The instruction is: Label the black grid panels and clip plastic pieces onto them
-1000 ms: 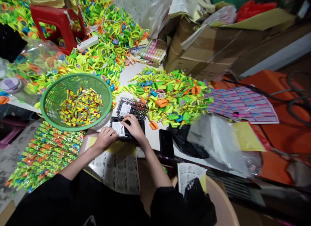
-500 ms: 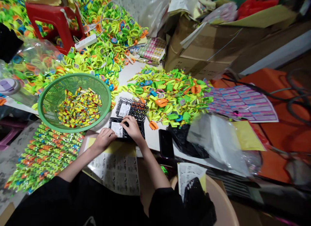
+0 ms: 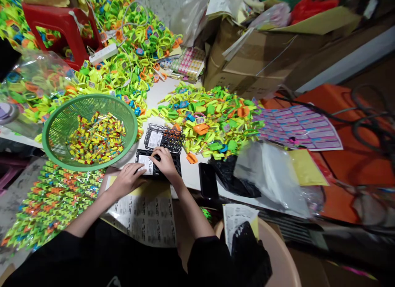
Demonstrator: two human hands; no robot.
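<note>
A black plastic grid tray (image 3: 177,165) with a white label (image 3: 144,163) lies on the white table right in front of me. My left hand (image 3: 127,178) rests at the tray's near left corner, fingers curled, fingertips on the label. My right hand (image 3: 165,162) lies on top of the tray, fingers bent down onto it. A second black grid tray (image 3: 166,137) with a white label and some orange pieces sits just behind the first.
A green basket (image 3: 129,118) of small yellow pieces stands at the left. Heaps of neon green and orange plastic parts (image 3: 212,120) cover the table. A black phone (image 3: 207,180), printed sheets (image 3: 145,215), sticker sheets (image 3: 300,128), cardboard boxes (image 3: 262,61) and a red stool (image 3: 61,26) surround them.
Both hands stay on the near tray; the left hand's fingers have stretched a little further onto the label. The camera has drifted slightly.
</note>
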